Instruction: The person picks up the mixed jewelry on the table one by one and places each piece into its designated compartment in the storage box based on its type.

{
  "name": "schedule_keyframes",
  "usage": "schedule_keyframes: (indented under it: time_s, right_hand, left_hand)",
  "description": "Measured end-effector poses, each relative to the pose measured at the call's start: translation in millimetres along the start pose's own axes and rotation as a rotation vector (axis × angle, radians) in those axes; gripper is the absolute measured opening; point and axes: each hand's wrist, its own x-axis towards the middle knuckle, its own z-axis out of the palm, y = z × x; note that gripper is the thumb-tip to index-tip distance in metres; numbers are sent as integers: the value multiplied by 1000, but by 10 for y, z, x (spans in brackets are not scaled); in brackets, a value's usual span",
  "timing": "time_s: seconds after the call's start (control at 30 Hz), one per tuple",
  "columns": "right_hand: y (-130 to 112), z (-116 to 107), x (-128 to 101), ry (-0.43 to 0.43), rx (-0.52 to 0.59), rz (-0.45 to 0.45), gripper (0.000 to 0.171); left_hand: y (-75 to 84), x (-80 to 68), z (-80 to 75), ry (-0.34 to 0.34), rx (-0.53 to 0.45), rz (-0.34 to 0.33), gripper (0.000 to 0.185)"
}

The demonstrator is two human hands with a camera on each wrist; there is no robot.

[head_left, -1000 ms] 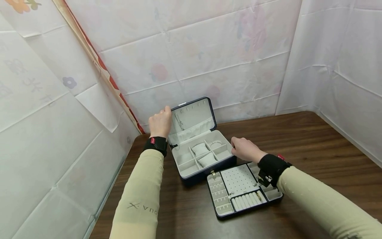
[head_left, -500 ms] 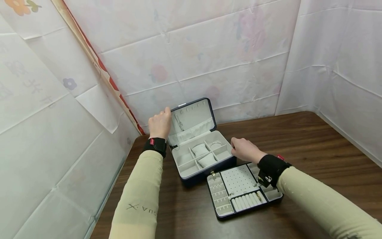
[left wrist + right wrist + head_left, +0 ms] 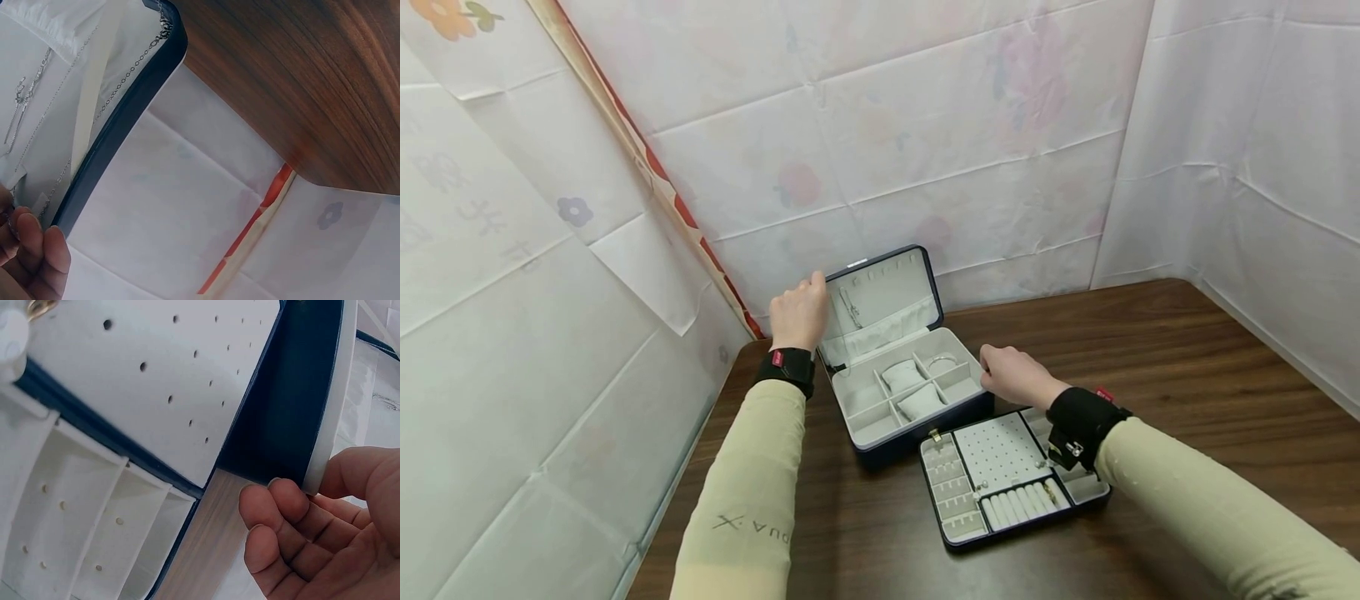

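Observation:
A navy jewelry box (image 3: 891, 446) stands with its lid (image 3: 934, 287) raised. At the lid's upper left corner, my left hand (image 3: 799, 315) pinches a fine silver necklace (image 3: 128, 81). Its chain runs along the lid's side to the hinge corner in the left wrist view. Another silver chain (image 3: 28, 94) hangs inside the lid. My right hand (image 3: 1018, 375) grips the box's right wall (image 3: 325, 412) between thumb and fingers. In front lies a removable jewelry tray (image 3: 1000, 454), partly under the right wrist.
Two white cushions (image 3: 902, 376) and a bangle (image 3: 942, 363) sit in the box's compartments. A gold ring (image 3: 1049, 492) is in the tray's ring rolls. White patterned sheeting (image 3: 970, 150) hangs close behind the wooden table (image 3: 1150, 358).
My left hand has shifted slightly left and down at the lid's corner. The right hand, box and tray have stayed put.

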Motion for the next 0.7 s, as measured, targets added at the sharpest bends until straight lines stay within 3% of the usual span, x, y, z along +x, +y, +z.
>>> schedule_keyframes:
  time_s: [0.2,0.47,0.7]
  right_hand:
    - [-13,-18,-11,0,-3,-4,4]
    - [-21,-16,-5,-2,8,5,5]
    - [-20,-8,-11,-15,15,22,3]
  left_hand:
    - [-16,-22,7,-17,-14,-9,20]
    - [-25,-62,7,23,-7,24,25]
    - [4,-89,-28,-95,-75,-73,28]
